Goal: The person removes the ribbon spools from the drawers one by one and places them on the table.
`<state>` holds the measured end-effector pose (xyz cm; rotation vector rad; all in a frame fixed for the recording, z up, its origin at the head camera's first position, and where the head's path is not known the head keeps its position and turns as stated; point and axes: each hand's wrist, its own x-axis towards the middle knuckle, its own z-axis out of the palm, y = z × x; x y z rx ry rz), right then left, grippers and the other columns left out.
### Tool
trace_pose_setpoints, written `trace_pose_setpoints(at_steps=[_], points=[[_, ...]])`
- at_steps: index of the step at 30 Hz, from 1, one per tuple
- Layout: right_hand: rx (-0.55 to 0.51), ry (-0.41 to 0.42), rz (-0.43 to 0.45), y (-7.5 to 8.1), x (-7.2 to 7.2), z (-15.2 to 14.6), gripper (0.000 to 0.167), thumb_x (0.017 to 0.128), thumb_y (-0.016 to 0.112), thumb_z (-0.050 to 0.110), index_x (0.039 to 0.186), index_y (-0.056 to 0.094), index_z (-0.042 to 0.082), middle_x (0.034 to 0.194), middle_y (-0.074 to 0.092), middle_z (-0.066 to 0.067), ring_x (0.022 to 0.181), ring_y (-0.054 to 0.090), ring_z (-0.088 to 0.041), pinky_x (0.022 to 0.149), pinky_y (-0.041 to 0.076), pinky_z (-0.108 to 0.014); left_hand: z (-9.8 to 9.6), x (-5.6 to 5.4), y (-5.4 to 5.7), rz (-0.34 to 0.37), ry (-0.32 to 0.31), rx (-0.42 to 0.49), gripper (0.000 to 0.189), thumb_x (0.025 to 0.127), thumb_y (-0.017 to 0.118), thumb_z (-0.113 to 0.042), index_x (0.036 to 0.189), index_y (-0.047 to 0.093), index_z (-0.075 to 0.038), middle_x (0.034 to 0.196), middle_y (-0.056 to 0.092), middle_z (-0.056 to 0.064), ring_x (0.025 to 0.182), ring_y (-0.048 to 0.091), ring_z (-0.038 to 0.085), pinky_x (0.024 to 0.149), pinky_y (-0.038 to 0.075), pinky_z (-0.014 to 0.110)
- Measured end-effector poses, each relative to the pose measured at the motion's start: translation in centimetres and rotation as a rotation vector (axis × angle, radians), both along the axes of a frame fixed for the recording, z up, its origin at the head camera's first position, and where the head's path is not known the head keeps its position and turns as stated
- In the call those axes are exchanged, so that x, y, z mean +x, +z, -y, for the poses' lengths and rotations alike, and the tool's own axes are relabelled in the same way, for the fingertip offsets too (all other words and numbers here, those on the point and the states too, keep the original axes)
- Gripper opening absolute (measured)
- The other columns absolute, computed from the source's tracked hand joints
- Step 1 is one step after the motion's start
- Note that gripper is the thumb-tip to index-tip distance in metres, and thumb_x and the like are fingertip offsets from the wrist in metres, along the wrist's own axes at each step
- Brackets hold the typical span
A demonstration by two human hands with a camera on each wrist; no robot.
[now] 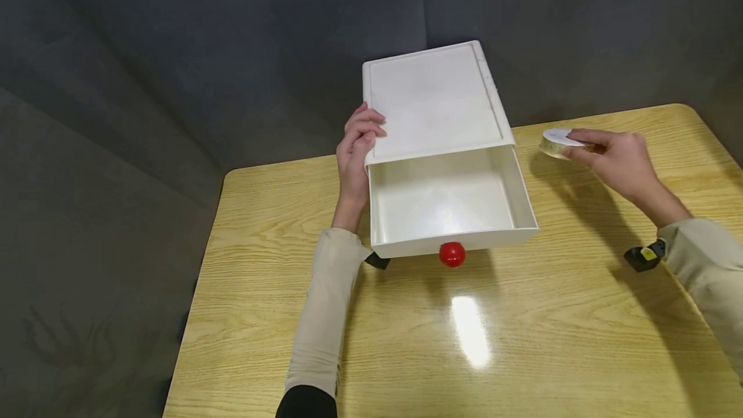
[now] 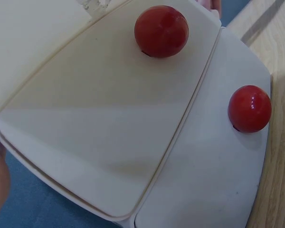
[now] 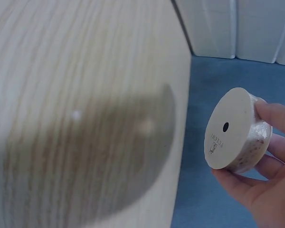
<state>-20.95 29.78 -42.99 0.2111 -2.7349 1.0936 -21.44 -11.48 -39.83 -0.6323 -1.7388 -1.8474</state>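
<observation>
A white drawer cabinet (image 1: pixel 429 99) stands on the table, its upper drawer (image 1: pixel 453 244) pulled out. No item shows in that drawer, and a round red knob (image 1: pixel 452 254) sits on its front. My left hand (image 1: pixel 354 160) grips the cabinet's left side, fingers bent over the top edge. In the left wrist view two drawer fronts show, each with a red knob (image 2: pixel 250 109). To the right of the cabinet, my right hand (image 1: pixel 621 157) pinches a flat ribbon spool (image 3: pixel 228 130) between thumb and fingers, above the table. Its white side bears small print and a central hole.
The wooden table (image 1: pixel 261 289) has rounded back corners, and a dark cloth (image 1: pixel 261 50) hangs behind and to the left. Small dark devices are strapped at both wrists, the right one (image 1: pixel 644 255) with a yellow mark.
</observation>
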Motion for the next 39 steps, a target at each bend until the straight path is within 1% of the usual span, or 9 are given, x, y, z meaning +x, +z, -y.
trace_pose_setpoints(at_steps=[9,15,19,22,24,28,33,36,39], points=[[0.098,0.033,0.055,-1.3,-0.8,-0.2,0.038,0.093,0.077,0.020,0.120,0.072,-0.007,0.102,0.072,-0.030,0.060,0.047,-0.009,0.049,0.034,-0.022,-0.1,0.0,0.0,-0.004,-0.013,0.002,0.031,0.094,0.044,-0.015,0.085,0.058,0.011,0.111,0.063,-0.011,0.139,0.042,0.025,0.125,0.023,0.042],[0.127,0.062,0.091,-1.6,-1.2,0.1,0.041,0.095,0.075,0.023,0.120,0.071,-0.009,0.103,0.072,-0.031,0.060,0.049,-0.004,0.052,0.036,-0.021,-0.2,0.1,0.0,-0.009,-0.016,0.000,0.031,0.093,0.044,-0.015,0.085,0.058,0.011,0.111,0.063,-0.010,0.139,0.042,0.026,0.125,0.023,0.043],[0.155,0.084,0.055,-1.5,-1.3,0.1,0.039,0.093,0.076,0.020,0.118,0.072,-0.010,0.097,0.074,-0.028,0.057,0.050,-0.005,0.053,0.036,-0.024,-0.2,0.3,0.0,-0.014,-0.017,0.000,0.031,0.093,0.044,-0.015,0.085,0.058,0.011,0.111,0.063,-0.010,0.139,0.042,0.027,0.124,0.023,0.043],[0.186,0.097,0.030,-1.5,-1.3,0.3,0.038,0.091,0.078,0.017,0.117,0.072,-0.010,0.100,0.074,-0.027,0.067,0.062,-0.020,0.061,0.043,-0.031,-0.2,0.4,0.1,-0.028,-0.011,-0.003,0.031,0.094,0.043,-0.014,0.084,0.058,0.011,0.110,0.063,-0.010,0.139,0.042,0.029,0.124,0.023,0.044],[0.195,0.107,0.026,-1.5,-1.4,0.5,0.037,0.089,0.079,0.015,0.115,0.073,-0.010,0.105,0.072,-0.029,0.083,0.070,-0.034,0.071,0.050,-0.042,-0.1,0.4,0.2,-0.037,-0.008,-0.004,0.031,0.094,0.043,-0.014,0.084,0.058,0.011,0.110,0.063,-0.010,0.139,0.042,0.031,0.124,0.023,0.044],[0.201,0.132,0.031,-1.5,-1.4,0.6,0.036,0.086,0.081,0.012,0.112,0.073,-0.011,0.114,0.069,-0.031,0.107,0.067,-0.051,0.086,0.049,-0.062,0.0,0.4,0.3,-0.033,-0.006,-0.002,0.031,0.094,0.043,-0.014,0.084,0.058,0.011,0.111,0.063,-0.010,0.139,0.042,0.030,0.124,0.023,0.044],[0.198,0.148,0.052,-1.6,-1.5,0.7,0.035,0.083,0.083,0.010,0.109,0.074,-0.011,0.116,0.068,-0.030,0.113,0.064,-0.051,0.088,0.050,-0.060,0.1,0.6,0.3,-0.007,0.008,-0.003,0.031,0.093,0.042,-0.015,0.084,0.058,0.010,0.110,0.063,-0.011,0.138,0.042,0.025,0.124,0.023,0.042],[0.204,0.151,0.061,-2.0,-1.6,0.8,0.034,0.081,0.085,0.007,0.108,0.075,-0.011,0.117,0.067,-0.029,0.116,0.062,-0.051,0.086,0.052,-0.049,0.2,0.7,0.3,0.001,0.011,-0.005,0.031,0.093,0.042,-0.015,0.084,0.058,0.010,0.109,0.063,-0.011,0.139,0.042,0.025,0.125,0.023,0.042],[0.234,0.160,0.067,-2.3,-1.6,0.9,0.035,0.081,0.084,0.007,0.109,0.074,-0.012,0.120,0.066,-0.029,0.117,0.060,-0.051,0.081,0.052,-0.045,0.2,0.7,0.3,0.003,0.006,-0.003,0.031,0.093,0.042,-0.015,0.085,0.057,0.011,0.110,0.063,-0.011,0.139,0.042,0.025,0.125,0.023,0.042]])
